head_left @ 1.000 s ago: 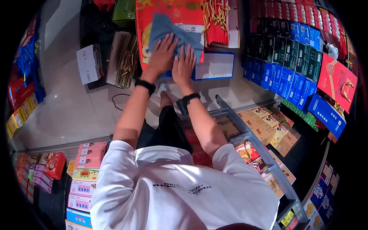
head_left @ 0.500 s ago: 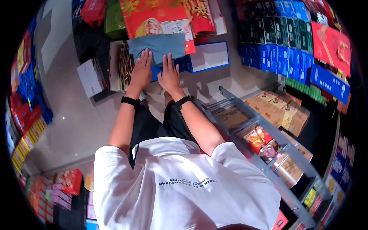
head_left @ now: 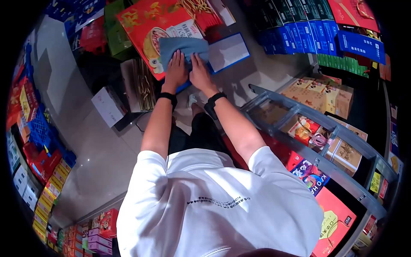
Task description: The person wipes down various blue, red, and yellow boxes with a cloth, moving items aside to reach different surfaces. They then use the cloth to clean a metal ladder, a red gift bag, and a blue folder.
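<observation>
A grey-blue cloth (head_left: 180, 44) lies spread over the near part of a large red gift box (head_left: 143, 21) with a picture of a bowl on it. My left hand (head_left: 177, 70) rests flat on the cloth, fingers stretched out. Beside it my right hand (head_left: 200, 73) presses on the cloth's near right part, its fingers partly extended. Both palms face down and neither hand grips the fabric visibly. A white panel with a blue edge (head_left: 229, 52) sticks out to the right of the box.
Left of my hands stand an open carton of folded brown pieces (head_left: 139, 85) and a white box (head_left: 108, 106). A grey metal ladder (head_left: 299, 109) leans at my right. Blue and green boxes (head_left: 295, 38) are stacked at the upper right. Blue crates (head_left: 45, 130) line the left.
The view has turned, so the surroundings sit rotated. Both hands have slid along the red box with the cloth, uncovering more of its left near side.
</observation>
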`<state>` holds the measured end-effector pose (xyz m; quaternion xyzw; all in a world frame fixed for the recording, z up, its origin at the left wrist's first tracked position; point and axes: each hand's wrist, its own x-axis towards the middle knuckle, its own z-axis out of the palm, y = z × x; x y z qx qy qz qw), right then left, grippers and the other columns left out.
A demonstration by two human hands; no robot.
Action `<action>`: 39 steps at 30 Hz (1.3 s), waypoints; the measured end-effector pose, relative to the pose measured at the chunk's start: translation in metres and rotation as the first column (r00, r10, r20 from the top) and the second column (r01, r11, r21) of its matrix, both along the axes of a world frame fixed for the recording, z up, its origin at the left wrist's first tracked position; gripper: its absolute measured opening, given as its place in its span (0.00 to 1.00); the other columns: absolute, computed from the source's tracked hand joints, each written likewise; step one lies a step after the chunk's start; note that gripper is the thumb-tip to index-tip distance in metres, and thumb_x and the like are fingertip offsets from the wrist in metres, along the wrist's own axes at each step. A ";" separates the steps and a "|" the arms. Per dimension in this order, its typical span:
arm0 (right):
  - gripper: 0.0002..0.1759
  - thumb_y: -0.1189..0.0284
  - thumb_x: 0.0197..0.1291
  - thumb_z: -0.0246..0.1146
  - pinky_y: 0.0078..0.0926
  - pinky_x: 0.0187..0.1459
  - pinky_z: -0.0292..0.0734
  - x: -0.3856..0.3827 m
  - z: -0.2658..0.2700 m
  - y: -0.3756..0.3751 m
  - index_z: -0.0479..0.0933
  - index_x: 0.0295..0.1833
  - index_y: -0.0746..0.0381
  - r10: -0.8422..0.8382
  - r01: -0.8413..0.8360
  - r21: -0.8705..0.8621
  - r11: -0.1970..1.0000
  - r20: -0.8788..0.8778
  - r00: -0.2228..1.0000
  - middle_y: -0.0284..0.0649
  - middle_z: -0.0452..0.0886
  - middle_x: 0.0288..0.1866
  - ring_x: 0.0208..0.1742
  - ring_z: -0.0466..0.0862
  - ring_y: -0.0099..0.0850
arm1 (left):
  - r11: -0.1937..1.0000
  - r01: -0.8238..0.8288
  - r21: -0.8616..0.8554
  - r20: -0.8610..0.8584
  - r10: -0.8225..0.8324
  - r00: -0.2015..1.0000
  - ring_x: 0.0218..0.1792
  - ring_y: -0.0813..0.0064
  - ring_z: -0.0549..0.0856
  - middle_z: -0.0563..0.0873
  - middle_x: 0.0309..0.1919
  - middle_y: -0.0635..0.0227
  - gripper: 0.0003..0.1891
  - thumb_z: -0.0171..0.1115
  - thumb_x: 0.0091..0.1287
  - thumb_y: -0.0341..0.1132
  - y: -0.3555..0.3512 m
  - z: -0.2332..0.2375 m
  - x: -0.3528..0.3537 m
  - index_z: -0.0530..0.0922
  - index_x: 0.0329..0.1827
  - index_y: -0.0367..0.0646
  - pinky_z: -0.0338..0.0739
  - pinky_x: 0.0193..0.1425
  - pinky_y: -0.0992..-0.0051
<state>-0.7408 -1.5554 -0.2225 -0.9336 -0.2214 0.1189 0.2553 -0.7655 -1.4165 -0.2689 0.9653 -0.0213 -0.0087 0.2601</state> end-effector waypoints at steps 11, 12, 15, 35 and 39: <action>0.30 0.73 0.57 0.63 0.45 0.65 0.70 0.000 0.018 0.004 0.73 0.68 0.62 0.290 -0.282 -0.118 0.952 0.051 0.956 0.51 0.72 0.64 0.63 0.75 0.49 | 0.987 0.022 0.161 -0.070 -0.011 0.997 0.82 0.55 0.54 0.53 0.82 0.53 0.46 0.63 0.60 0.30 0.035 0.024 -0.065 0.50 0.82 0.37 0.51 0.82 0.58; 0.30 0.73 0.57 0.63 0.45 0.65 0.70 0.012 0.017 -0.001 0.73 0.68 0.62 0.299 -0.292 -0.106 0.951 0.056 0.953 0.51 0.72 0.64 0.63 0.75 0.49 | 0.985 0.012 0.174 -0.069 0.000 0.998 0.82 0.55 0.54 0.53 0.82 0.53 0.46 0.63 0.60 0.30 0.031 0.024 -0.065 0.50 0.82 0.37 0.51 0.82 0.58; 0.29 0.76 0.56 0.64 0.41 0.61 0.73 0.048 0.011 -0.016 0.76 0.66 0.61 0.317 -0.311 -0.067 0.948 0.104 0.943 0.48 0.76 0.58 0.59 0.78 0.46 | 0.989 -0.144 0.031 -0.098 0.147 0.984 0.81 0.48 0.53 0.52 0.81 0.49 0.46 0.66 0.63 0.37 0.012 0.021 -0.057 0.50 0.82 0.38 0.53 0.80 0.48; 0.21 0.77 0.61 0.58 0.45 0.51 0.80 0.209 -0.094 -0.280 0.79 0.60 0.57 -0.052 0.063 0.132 0.989 -0.083 0.995 0.47 0.86 0.48 0.50 0.84 0.49 | 0.995 -0.047 -0.092 -0.423 0.004 0.906 0.58 0.41 0.80 0.67 0.72 0.40 0.43 0.67 0.54 0.36 -0.247 -0.084 0.136 0.61 0.75 0.36 0.75 0.63 0.50; 0.22 0.75 0.61 0.59 0.46 0.56 0.78 0.209 -0.127 -0.350 0.77 0.62 0.58 -0.134 0.128 -0.039 0.991 -0.198 0.971 0.48 0.83 0.54 0.57 0.80 0.49 | 0.982 -0.182 -0.044 -0.702 0.099 0.705 0.78 0.42 0.57 0.60 0.77 0.43 0.49 0.67 0.58 0.46 -0.315 -0.127 0.147 0.54 0.80 0.35 0.55 0.80 0.50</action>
